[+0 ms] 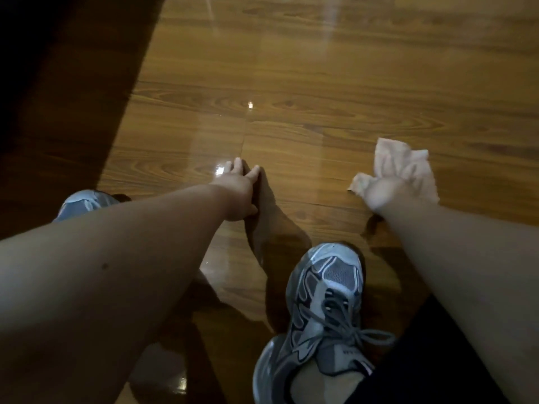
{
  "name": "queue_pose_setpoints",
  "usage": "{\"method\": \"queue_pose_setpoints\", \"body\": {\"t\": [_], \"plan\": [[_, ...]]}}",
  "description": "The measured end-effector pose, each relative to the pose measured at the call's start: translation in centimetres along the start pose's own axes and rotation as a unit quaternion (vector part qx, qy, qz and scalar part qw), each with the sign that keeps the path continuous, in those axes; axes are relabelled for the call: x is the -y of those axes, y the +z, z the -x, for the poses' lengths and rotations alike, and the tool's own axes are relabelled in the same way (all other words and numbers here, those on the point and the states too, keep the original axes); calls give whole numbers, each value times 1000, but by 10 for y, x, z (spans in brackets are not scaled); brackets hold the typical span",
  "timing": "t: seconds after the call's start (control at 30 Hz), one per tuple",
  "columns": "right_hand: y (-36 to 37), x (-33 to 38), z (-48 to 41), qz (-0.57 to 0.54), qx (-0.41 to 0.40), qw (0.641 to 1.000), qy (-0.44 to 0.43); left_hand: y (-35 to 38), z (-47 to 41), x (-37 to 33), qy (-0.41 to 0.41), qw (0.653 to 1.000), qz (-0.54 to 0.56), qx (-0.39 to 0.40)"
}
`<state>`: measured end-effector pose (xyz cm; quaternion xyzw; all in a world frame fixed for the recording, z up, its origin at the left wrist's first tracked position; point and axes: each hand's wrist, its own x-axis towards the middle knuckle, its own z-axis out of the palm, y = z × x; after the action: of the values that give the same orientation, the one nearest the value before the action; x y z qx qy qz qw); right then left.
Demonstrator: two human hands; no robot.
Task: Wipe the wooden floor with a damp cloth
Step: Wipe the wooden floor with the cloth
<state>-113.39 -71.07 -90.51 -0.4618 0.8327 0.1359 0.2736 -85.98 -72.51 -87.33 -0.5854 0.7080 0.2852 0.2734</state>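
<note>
Right grip point(385, 193) clutched the white cloth point(408, 161), bunched so that loose corners stuck out far and left of the fingers. It sat low over the wooden floor point(320, 83) at right, mid-depth. Motion blur there, so cloth probably touching the boards, can't confirm. Left grip point(237, 191) released, fingers straight, palm flat on the floor just left of centre; likely a brace for the crouch, freeing the right arm to reach and sweep. Grey sneaker point(323, 301) planted near, between both arms; second sneaker point(78, 204) near left, half hidden behind the left forearm. Boards near the left grip shone, maybe damp; far boards duller
</note>
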Motion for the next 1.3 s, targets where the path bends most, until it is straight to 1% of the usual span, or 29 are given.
{"method": "queue_pose_setpoints", "body": {"t": [0.03, 0.07, 0.1, 0.13, 0.17, 0.23, 0.27, 0.3, 0.33, 0.4, 0.43, 0.5, 0.57, 0.63, 0.67, 0.7, 0.73, 0.77, 0.83, 0.9, 0.93, 0.97, 1.0, 1.03, 1.07, 1.13, 1.17, 1.23, 1.3], "plan": [[7, -1, -1, -5, -25, 999, 27, -2, -6, -6, -9, 1000, -11, 3], [13, 6, 5, 13, -34, 999, 15, -5, -11, -11, -22, 999, -26, 7], [17, 17, 13, 24, -25, 999, -35, -8, -14, -18, -34, 998, -41, 11], [23, 32, 21, 16, -7, 994, -112, -11, -18, -25, -44, 997, -56, 9], [32, 46, 31, 4, 15, 980, -201, -12, -20, -29, -49, 996, -70, 3], [43, 69, 47, 23, 45, 927, -371, -13, -22, -32, -50, 995, -86, -15], [42, 73, 49, 45, 59, 905, -419, -11, -22, -31, -50, 994, -90, -22], [40, 69, 44, 54, 64, 892, -445, -10, -24, -31, -51, 994, -93, -22], [34, 61, 38, 61, 64, 891, -446, -8, -23, -30, -53, 994, -90, -17], [20, 34, 22, 63, 52, 908, -411, -8, -23, -28, -52, 995, -85, -6], [7, 20, 14, 65, 49, 925, -372, -9, -23, -28, -52, 995, -81, -4], [-22, -12, -5, 50, 48, 962, -263, -10, -24, -27, -48, 996, -70, -7], [-46, -48, -15, 75, 23, 989, -124, -9, -24, -25, -46, 997, -67, -13], [-53, -73, -12, 76, 5, 997, -2, -9, -26, -23, -44, 997, -63, -15], [-45, -76, -7, 71, -3, 997, 33, -8, -27, -23, -42, 997, -57, -17], [-34, -69, 0, 66, 2, 997, 42, -8, -28, -21, -42, 998, -49, -18], [-19, -58, 10, 77, 16, 997, 16, -8, -28, -21, -43, 998, -41, -17], [-3, -43, 20, 84, 39, 995, -32, -8, -27, -22, -44, 998, -35, -16], [27, -14, 39, 46, 72, 981, -175, -9, -26, -25, -46, 998, -38, -14], [35, 3, 53, 5, 65, 951, -304, -9, -24, -25, -49, 997, -52, -6], [30, 6, 50, 3, 64, 935, -348, -10, -23, -25, -53, 997, -62, -3], [24, 1, 43, 31, 71, 923, -377, -9, -23, -25, -50, 996, -69, -2], [15, -9, 34, 73, 73, 921, -375, -10, -22, -26, -46, 997, -68, -1], [4, -23, 21, 113, 68, 929, -347, -9, -22, -26, -44, 997, -62, -2], [-8, -38, 6, 118, 54, 947, -294, -10, -20, -26, -45, 998, -54, -7], [-31, -77, -12, 81, 38, 980, -178, -11, -18, -26, -39, 998, -43, -6], [-36, -94, -15, 84, 32, 986, -139, -10, -19, -25, -35, 998, -49, -8], [-38, -114, -19, 25, 27, 999, -29, -15, -16, -28, -28, 998, -56, 0], [-28, -92, -12, -52, -25, 994, 95, -18, -15, -33, -33, 997, -69, 17]]}}
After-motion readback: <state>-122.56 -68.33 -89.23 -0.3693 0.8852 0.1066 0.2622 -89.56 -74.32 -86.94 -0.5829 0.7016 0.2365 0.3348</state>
